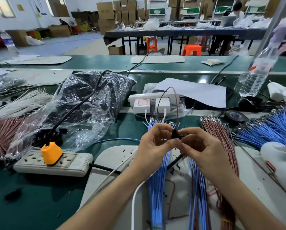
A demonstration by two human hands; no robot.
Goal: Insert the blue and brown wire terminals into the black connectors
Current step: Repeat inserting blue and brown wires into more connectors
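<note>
A small black connector (pixel 174 133) sits between my two hands at the centre, above the white mat (pixel 115 156). My left hand (pixel 153 143) pinches it from the left and my right hand (pixel 203 146) pinches it from the right. A thin brown wire (pixel 176 103) loops up from the connector. Bundles of blue wires (pixel 157 185) lie on the mat under my hands. A bundle of brown wires (pixel 222 135) lies to the right. More blue wires (pixel 275 127) fan out at the far right. The terminal inside my fingers is hidden.
A white power strip (pixel 56 163) with an orange plug (pixel 51 153) lies at the left. A plastic bag of black parts (pixel 89 97) is behind it. A second strip with chargers (pixel 153 102), a roll of black tape (pixel 235 117) and a water bottle (pixel 257 75) stand beyond.
</note>
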